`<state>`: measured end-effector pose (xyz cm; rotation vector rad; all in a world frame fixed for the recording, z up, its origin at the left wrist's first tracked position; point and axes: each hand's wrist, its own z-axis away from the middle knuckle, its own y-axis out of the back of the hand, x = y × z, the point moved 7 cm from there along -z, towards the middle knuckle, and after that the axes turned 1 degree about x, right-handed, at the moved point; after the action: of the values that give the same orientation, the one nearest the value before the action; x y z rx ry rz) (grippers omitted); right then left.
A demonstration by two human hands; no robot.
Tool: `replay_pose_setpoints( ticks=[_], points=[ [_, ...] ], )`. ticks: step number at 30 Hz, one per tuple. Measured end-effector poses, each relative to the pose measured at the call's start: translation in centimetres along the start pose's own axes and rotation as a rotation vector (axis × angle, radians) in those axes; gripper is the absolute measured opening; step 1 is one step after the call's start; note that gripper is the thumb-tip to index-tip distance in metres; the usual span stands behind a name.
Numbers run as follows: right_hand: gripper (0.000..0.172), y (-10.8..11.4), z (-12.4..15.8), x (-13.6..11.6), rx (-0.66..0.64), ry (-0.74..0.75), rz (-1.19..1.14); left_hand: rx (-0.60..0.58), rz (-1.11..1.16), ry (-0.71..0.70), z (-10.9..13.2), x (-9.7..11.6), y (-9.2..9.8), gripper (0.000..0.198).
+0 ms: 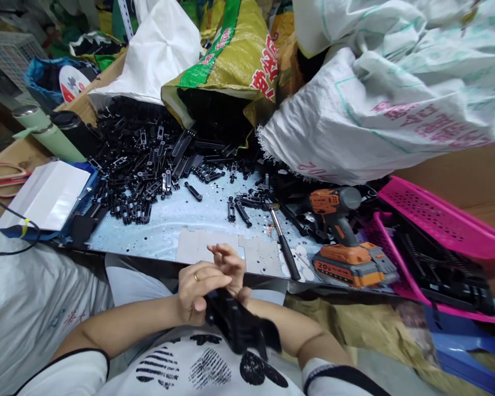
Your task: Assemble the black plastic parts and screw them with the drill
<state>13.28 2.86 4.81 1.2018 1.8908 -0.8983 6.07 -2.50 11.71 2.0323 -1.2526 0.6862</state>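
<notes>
A long black plastic part [243, 324], smeared by motion, is held in front of my chest, tilted with its wider end down to the right. My left hand [200, 286], with a gold ring, is closed at the part's upper end, fingers reaching across and thumb below. My right hand [230, 269] is behind the same end, its fingers bent upward and its thumb against the part. The hands nearly touch, and their grip is partly hidden. Just beyond them, a grey cardboard piece [208, 245] lies along the table's [160, 220] front edge.
A heap of black parts [144, 159] spreads below a yellow-green sack [231, 66] and white sacks [388, 115]. Right are a hammer [286, 247], an orange cordless drill [346, 242] and a pink basket [441, 220]. Left are scissors [6, 179], papers [49, 192] and a green bottle [51, 135].
</notes>
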Motion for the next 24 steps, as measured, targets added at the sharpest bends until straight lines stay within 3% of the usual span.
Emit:
replay_pose_setpoints(
  ticks=[2, 5, 8, 11, 13, 16, 19, 21, 24],
  points=[
    [0.046, -0.3, -1.9, 2.0, -0.004, 0.051, 0.042, 0.011, -0.075, -0.095, 0.2, -1.6, -0.2, 0.060],
    [0.035, 0.0, -7.1, 5.7, -0.186, 0.114, 0.290, -0.010, -0.355, -0.144, 0.1, -6.1, -0.1, 0.073],
    [0.033, 1.4, -13.7, 10.3, -0.422, 0.173, 0.647, -0.230, -0.755, 0.072, -1.3, -13.4, -0.3, 0.078],
    [0.031, 3.5, -20.9, 15.0, -0.451, 0.113, 0.986, -0.458, -1.010, 0.273, -3.5, -19.8, -0.8, 0.072],
    [0.033, 3.5, -24.9, 17.7, -0.504, 0.084, 1.182, -0.506, -1.072, 0.314, -5.7, -22.4, -1.9, 0.068],
    [0.035, 0.9, -28.6, 20.7, -0.688, 0.187, 1.370, -0.462, -1.095, 0.311, -8.9, -24.0, -3.5, 0.060],
    [0.031, -1.7, -30.3, 22.5, -0.773, 0.300, 1.465, -0.359, -1.087, 0.228, -11.1, -23.3, -3.2, 0.046],
    [0.026, -2.6, -30.7, 23.0, -0.794, 0.316, 1.464, -0.295, -1.101, 0.258, -11.7, -22.8, -0.7, 0.036],
    [0.021, -3.2, -30.5, 21.9, -0.815, 0.339, 1.320, -0.161, -1.221, 0.494, -11.4, -22.9, 5.9, 0.027]
  ],
)
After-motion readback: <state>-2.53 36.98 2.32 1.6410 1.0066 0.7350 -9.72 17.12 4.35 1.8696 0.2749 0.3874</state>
